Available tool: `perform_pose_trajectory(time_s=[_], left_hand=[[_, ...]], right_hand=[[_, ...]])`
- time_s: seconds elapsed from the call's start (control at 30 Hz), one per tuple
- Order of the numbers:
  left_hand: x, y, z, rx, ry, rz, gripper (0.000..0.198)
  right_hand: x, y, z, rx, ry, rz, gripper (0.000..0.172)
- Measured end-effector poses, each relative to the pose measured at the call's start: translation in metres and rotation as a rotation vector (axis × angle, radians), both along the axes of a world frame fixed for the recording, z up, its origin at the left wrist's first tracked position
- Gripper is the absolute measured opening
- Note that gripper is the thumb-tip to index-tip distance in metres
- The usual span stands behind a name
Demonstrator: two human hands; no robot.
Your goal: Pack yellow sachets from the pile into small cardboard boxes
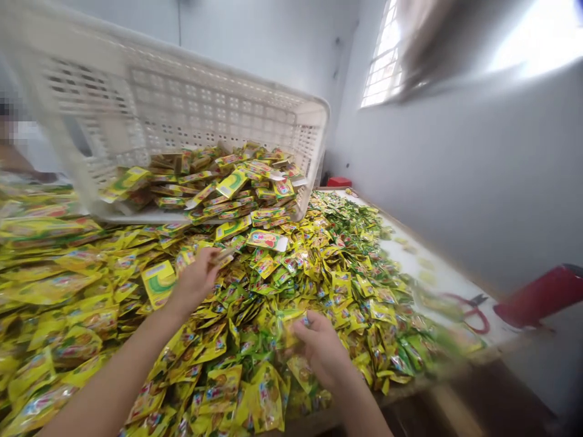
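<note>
My left hand (197, 279) is closed at the front of the crate, pinching a small carton (225, 257) that is blurred and seen nearly edge-on. Lower and to the right, my right hand (322, 347) is closed on a yellow sachet (291, 323), thumb on top. Beneath both hands spreads a deep heap of shiny yellow and green sachets (268, 394). A yellow carton with a green curve (159, 283) lies beside my left wrist. Another carton with a white open flap (268, 240) rests on the heap just beyond my left hand.
A white plastic crate (319, 112) lies tipped on its side, its opening towards me, with many yellow cartons (232, 182) inside. Red-handled scissors (476, 315) and a red object (540, 297) are at the right table edge. Part of another person (22, 152) shows at far left.
</note>
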State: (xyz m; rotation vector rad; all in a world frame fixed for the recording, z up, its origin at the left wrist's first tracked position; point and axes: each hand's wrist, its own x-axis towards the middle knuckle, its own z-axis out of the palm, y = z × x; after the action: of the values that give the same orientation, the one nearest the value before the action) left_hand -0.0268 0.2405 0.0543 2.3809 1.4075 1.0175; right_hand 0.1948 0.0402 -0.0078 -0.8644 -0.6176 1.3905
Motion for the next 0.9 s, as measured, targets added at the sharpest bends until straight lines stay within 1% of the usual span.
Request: perform_pose_trajectory(time_s=[0.03, 0.07, 0.1, 0.13, 0.2, 0.23, 0.27, 0.33, 0.4, 0.47, 0.53, 0.6, 0.67, 0.77, 0.83, 0.9], left_hand=[[-0.002, -0.01, 0.003, -0.018, -0.058, 0.016, 0.034], [-0.003, -0.024, 0.004, -0.075, -0.133, -0.001, 0.036], [-0.004, -0.042, 0.003, -0.181, -0.211, -0.055, 0.038], [-0.002, -0.063, 0.0, -0.328, -0.301, -0.144, 0.038], [0.003, -0.108, -0.013, -0.713, -0.397, -0.358, 0.038], [0.006, -0.129, -0.021, -0.841, -0.452, -0.406, 0.036], [0.009, -0.147, -0.03, -0.93, -0.501, -0.415, 0.036], [0.011, -0.171, -0.047, -1.006, -0.59, -0.392, 0.036], [0.007, -0.182, -0.06, -1.015, -0.638, -0.368, 0.036], [0.001, -0.184, -0.07, -1.011, -0.667, -0.37, 0.035], [-0.005, -0.184, -0.076, -1.003, -0.685, -0.377, 0.034], [-0.008, -0.184, -0.079, -0.989, -0.7, -0.375, 0.033], [-0.008, -0.185, -0.079, -0.977, -0.703, -0.368, 0.032], [-0.003, -0.192, -0.077, -0.953, -0.691, -0.398, 0.03], [0.002, -0.197, -0.076, -0.925, -0.701, -0.431, 0.031], [0.006, -0.202, -0.075, -0.898, -0.741, -0.434, 0.03]], right_hand=[[0.003, -0.002, 0.004, 0.005, 0.0, -0.019, 0.026], [0.005, -0.004, 0.008, 0.023, -0.011, -0.045, 0.024], [0.005, -0.006, 0.013, 0.054, -0.034, -0.074, 0.024], [0.005, -0.007, 0.018, 0.091, -0.073, -0.1, 0.024], [0.001, -0.007, 0.026, 0.153, -0.194, -0.129, 0.025], [-0.003, -0.006, 0.028, 0.166, -0.281, -0.119, 0.023], [-0.008, -0.005, 0.029, 0.179, -0.393, -0.099, 0.02], [-0.018, -0.005, 0.026, 0.248, -0.677, -0.071, 0.014], [-0.028, -0.008, 0.02, 0.362, -0.967, -0.056, 0.016], [-0.035, -0.013, 0.016, 0.426, -1.189, -0.06, 0.021], [-0.04, -0.018, 0.018, 0.396, -1.35, -0.055, 0.022], [-0.043, -0.021, 0.024, 0.349, -1.474, -0.052, 0.02], [-0.043, -0.022, 0.032, 0.364, -1.557, -0.005, 0.016], [-0.039, -0.019, 0.045, 0.444, -1.637, 0.129, 0.012], [-0.033, -0.016, 0.053, 0.494, -1.653, 0.239, 0.013], [-0.028, -0.013, 0.059, 0.528, -1.631, 0.33, 0.014]])
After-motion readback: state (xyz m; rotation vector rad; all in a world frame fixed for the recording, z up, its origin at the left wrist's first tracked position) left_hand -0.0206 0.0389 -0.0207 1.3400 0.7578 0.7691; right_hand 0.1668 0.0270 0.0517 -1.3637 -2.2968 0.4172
